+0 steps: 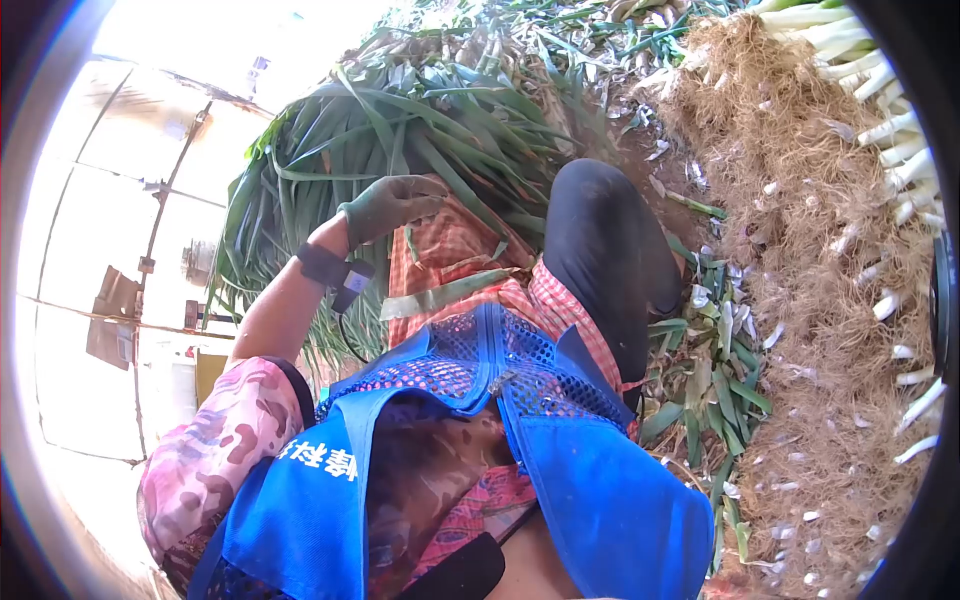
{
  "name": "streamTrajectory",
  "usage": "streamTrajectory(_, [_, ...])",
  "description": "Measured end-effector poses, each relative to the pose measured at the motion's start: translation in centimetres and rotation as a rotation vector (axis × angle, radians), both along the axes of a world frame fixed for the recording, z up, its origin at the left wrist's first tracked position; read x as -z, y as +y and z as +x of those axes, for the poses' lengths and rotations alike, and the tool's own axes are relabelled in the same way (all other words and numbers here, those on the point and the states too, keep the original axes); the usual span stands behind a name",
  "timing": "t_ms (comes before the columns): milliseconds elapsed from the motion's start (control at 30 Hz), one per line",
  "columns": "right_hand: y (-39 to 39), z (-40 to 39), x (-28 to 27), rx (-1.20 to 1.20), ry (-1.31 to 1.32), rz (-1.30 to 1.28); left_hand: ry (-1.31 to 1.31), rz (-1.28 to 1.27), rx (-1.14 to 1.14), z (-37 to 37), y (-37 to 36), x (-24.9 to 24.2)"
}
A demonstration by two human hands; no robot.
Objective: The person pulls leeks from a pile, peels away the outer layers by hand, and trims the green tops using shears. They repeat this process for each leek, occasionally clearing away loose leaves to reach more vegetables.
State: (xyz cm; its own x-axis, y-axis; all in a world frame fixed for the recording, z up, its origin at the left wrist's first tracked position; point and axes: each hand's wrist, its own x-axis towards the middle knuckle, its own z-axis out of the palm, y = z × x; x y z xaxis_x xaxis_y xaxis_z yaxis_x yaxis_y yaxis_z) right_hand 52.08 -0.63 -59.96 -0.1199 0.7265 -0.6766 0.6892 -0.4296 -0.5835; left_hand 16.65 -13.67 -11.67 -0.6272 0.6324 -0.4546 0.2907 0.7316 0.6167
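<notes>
Left hand (392, 204), gloved in green, sat at the top edge of the checked apron (450, 250), right against the heap of green onion leaves (400, 130). That was the only hand showing; the right one was out of view.

The risk, judged from this position: those long leaves lay tangled and overlapping, so a pull on one bunch could have dragged its neighbours along or snapped a leaf partway. The raised black-clad knee (600, 240) was crowding the heap too, and a shift of that leg might have crushed the stalks beside it. Loose trimmings (710, 370) littered the ground near the knee, poor footing for anyone rising.

Now the hand itself: fingers bent inward, a loose curl rather than a spread palm, knuckles uppermost. It touched the leaves at the apron's edge, but whether the fingers were closed around any could not be told; the glove hid the underside. A dark wrist band (322, 264) sat just behind it. Off to the side, well apart, lay white stalks (880, 90) with their matted roots (800, 200).
</notes>
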Motion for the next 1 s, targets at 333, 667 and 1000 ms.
streamTrajectory(333, [-0.4,2.0,-0.1,0.021,-0.002,0.028,0.017,0.064,-0.007,1.4,-0.1,0.3])
streamTrajectory(667, [-0.1,4.0,0.0,0.043,-0.036,0.034,0.015,0.087,-0.019,1.4,1.2,0.0])
streamTrajectory(1000, [1.0,5.3,1.0,0.055,-0.067,0.049,0.014,0.041,0.005,1.7,3.3,-0.2])
